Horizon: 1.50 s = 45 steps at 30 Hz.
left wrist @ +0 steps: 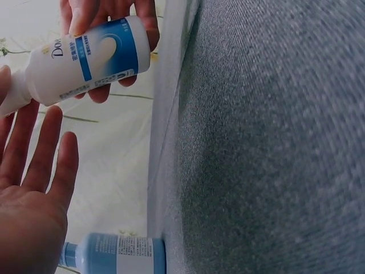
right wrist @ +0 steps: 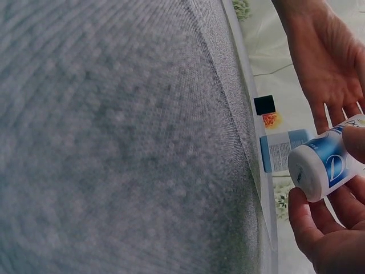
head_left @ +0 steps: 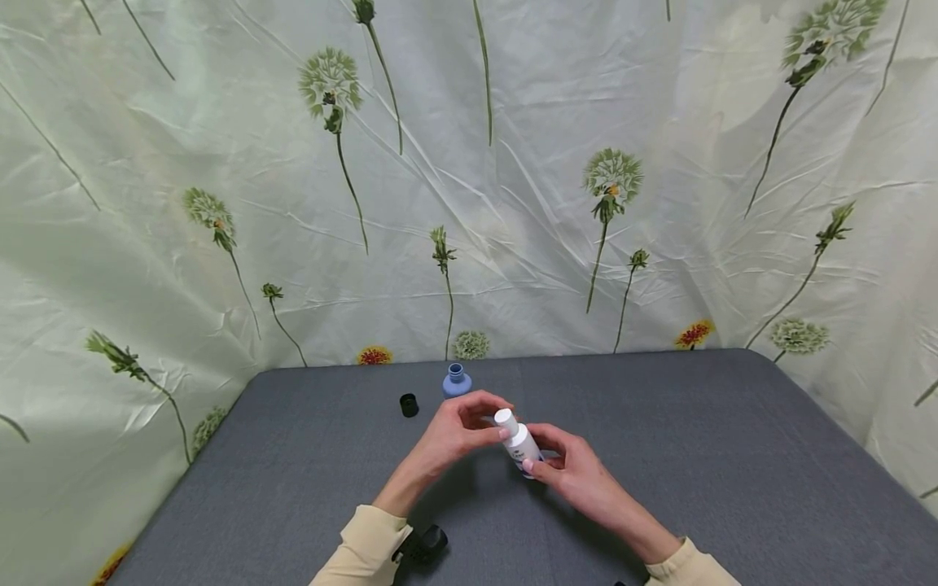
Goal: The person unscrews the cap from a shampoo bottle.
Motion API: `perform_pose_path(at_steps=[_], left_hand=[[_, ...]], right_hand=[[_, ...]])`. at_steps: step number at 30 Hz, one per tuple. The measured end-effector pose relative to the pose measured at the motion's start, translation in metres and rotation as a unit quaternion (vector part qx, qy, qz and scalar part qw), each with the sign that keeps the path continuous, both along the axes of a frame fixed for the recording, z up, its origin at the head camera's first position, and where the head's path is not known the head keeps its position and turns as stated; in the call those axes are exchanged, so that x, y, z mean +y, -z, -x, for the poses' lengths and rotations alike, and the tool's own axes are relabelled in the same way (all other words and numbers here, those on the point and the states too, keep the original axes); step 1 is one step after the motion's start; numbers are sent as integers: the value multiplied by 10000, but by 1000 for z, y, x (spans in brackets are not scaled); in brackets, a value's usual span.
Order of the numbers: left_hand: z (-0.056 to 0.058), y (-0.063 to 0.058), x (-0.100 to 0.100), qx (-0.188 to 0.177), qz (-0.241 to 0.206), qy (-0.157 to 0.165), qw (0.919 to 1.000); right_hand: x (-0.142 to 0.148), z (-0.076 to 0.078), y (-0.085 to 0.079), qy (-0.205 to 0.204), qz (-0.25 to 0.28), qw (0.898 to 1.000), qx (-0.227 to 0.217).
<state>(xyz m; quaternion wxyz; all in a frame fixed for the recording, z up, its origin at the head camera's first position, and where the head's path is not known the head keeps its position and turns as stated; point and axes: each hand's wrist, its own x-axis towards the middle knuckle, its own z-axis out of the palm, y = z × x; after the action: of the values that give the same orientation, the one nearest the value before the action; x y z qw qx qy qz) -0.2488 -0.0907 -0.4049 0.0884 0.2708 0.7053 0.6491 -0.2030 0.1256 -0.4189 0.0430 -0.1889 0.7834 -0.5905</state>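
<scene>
A white lotion bottle point(head_left: 523, 448) with a blue label is held tilted above the table, between both hands. My right hand point(head_left: 579, 472) grips its body, thumb on the near side and fingers around the far side. At its upper end, the white cap point(head_left: 506, 419) is pinched between the thumb and fingers of my left hand point(head_left: 458, 431). In the left wrist view the other fingers of the left hand point(left wrist: 37, 194) are spread, off the bottle. The bottle's base point(right wrist: 307, 174) shows in the right wrist view, with the right hand's fingers beneath it.
An uncapped blue bottle point(head_left: 456, 384) stands upright toward the table's back edge, just beyond the left hand. To its left sits a small black cap point(head_left: 409, 405). The table point(head_left: 696, 439) has a grey cloth, with a flower-print curtain point(head_left: 513, 203) behind.
</scene>
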Motion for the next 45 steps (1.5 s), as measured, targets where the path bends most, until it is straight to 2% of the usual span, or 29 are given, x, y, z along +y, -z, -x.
perform_pose_path(at_steps=[6, 19, 29, 31, 36, 38, 45], left_hand=[[-1, -1, 1, 127, 57, -220, 9997], [-2, -9, -2, 188, 83, -337, 9992], [-3, -12, -4, 229, 72, -294, 9993], [-5, -16, -4, 198, 95, -312, 9993], [-5, -17, -4, 216, 148, -414, 9988], [-2, -13, -5, 270, 124, -424, 9987], [-1, -12, -7, 285, -131, -276, 9991]], right_hand=[[0, -1, -1, -12, 42, 10000, -74], [0, -1, 1, -66, 93, 9999, 29], [0, -1, 2, -60, 72, 9999, 110], [1, -1, 3, -85, 109, 9998, 127], [1, -1, 3, -96, 151, 9997, 158], [1, 0, 3, -63, 110, 9998, 147], [1, 1, 0, 62, 43, 10000, 28]])
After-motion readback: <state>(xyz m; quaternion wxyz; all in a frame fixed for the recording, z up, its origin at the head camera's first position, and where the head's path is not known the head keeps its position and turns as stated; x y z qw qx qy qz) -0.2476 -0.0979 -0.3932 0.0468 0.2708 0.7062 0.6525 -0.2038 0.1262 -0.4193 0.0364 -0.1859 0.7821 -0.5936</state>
